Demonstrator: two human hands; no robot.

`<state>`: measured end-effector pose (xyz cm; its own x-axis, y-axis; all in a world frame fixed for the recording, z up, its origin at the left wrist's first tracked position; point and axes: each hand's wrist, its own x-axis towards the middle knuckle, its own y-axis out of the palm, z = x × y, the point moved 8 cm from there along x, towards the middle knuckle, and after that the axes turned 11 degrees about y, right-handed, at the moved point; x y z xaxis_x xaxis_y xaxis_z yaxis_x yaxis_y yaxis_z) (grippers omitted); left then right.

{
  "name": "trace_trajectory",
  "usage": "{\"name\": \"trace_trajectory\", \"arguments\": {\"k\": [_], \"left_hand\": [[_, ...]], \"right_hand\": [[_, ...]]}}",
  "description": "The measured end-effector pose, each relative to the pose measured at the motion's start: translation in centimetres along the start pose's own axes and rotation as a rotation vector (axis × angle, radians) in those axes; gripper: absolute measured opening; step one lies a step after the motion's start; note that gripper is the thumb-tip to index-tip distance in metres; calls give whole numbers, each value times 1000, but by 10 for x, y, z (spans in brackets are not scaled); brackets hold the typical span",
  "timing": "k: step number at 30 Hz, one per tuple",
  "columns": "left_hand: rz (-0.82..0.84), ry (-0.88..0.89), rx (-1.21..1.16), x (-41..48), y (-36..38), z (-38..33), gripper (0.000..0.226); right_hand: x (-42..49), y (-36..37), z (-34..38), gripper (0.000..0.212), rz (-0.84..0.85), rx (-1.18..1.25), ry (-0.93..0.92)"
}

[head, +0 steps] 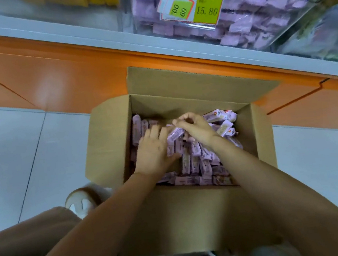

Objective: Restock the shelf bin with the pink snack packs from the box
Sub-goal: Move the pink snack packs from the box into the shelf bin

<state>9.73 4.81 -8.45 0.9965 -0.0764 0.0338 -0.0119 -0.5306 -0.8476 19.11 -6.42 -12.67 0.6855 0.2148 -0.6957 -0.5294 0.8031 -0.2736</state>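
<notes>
Head view: the right hand (195, 129) curls its fingers together over one pink snack pack (175, 134) and seems to pinch its end. The left hand (154, 150) lies with straight fingers on the packs just left of that pinch, gripping nothing. Under and to the right of the grip, the other snack packs (195, 162) fill the cardboard box (106, 139). The shelf bin (146, 8) sits well beyond both hands, behind a price tag (193, 0). The packs look light, in soft, crinkly, slightly slippery film, so they are best gripped across the middle, several together, not by a crimped end
</notes>
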Motion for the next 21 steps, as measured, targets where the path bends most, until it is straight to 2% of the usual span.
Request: {"name": "trace_trajectory", "arguments": {"k": [2, 5, 8, 11, 13, 15, 17, 19, 21], "left_hand": [[20, -131, -167, 2, 10, 2, 51], [-15, -187, -321, 3, 17, 7, 40], [23, -192, -479, 8, 28, 6, 43], [5, -218, -436, 12, 35, 10, 54], [-14, -264, -416, 12, 36, 17, 51], [-18, -332, -460, 9, 40, 28, 38], [-36, -440, -564, 3, 44, 40, 26], [-53, -512, -631, -2, 47, 47, 27], [-57, -576, -701, -6, 52, 51, 26]], "right_hand": [[-10, -1, 1, 21, 54, 23, 15], [-19, -5, 0, 22, 108, 60, 33], [-24, -7, 2, 21, 159, 119, 60], [-23, -6, 2, 23, 180, 155, 82], [-15, -11, -3, 31, 153, 129, 77], [-3, -28, -10, 35, -1, -16, 2], [12, -44, -19, 33, -208, -353, -82], [25, -36, -38, 48, -213, -696, -58], [32, -20, -57, 55, -174, -841, -21]]}}
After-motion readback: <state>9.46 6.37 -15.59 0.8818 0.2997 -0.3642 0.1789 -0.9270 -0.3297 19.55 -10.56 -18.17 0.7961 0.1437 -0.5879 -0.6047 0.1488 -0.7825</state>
